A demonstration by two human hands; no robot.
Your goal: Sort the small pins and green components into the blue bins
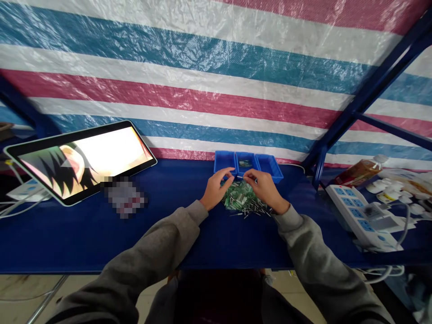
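Note:
My left hand (218, 188) is at the left side of a loose pile of small green pieces and thin metal pins (240, 198). Its thumb and forefinger are apart, with nothing visible between them. Over the right side of the pile, my right hand (266, 189) has thumb and fingers pinched together; a tiny pale piece seems to be at the tips, too small to name. Just beyond both hands sit three joined blue bins: the left bin (225, 156), the middle bin (243, 155) with some green pieces inside, and the right bin (270, 165).
A tablet (81, 162) playing a video leans at the left of the blue table (168, 189). Beside it lies a blurred-out item (124, 197). To the right are a power strip (361, 216) with plugs, a drink bottle (362, 171) and white containers (388, 191). Striped sheeting hangs behind.

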